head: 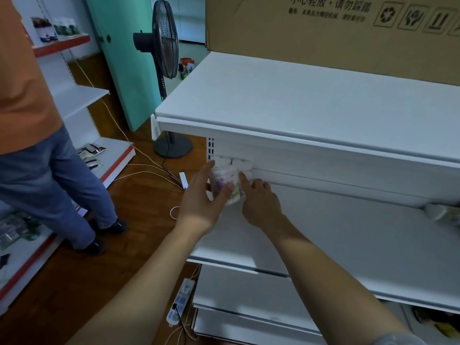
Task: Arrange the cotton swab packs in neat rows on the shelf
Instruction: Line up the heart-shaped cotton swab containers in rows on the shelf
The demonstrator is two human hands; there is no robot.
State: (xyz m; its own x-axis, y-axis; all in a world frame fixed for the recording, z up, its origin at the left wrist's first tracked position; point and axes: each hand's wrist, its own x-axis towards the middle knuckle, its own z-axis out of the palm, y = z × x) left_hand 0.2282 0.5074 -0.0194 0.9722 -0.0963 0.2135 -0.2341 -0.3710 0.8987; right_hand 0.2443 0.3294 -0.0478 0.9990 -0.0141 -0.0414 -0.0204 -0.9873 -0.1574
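A round cotton swab pack with a flower print stands at the far left end of the white middle shelf. Behind it, under the upper shelf, more swab packs sit in a row. My left hand holds the front pack from the left, thumb across its front. My right hand touches the pack's right side with its index finger stretched out and the other fingers curled. Another swab pack lies on its side at the shelf's right end.
The upper shelf overhangs the packs, with a large cardboard box on it. A person in an orange top stands at the left by another shelf unit. A fan, cables and a power strip are on the wooden floor.
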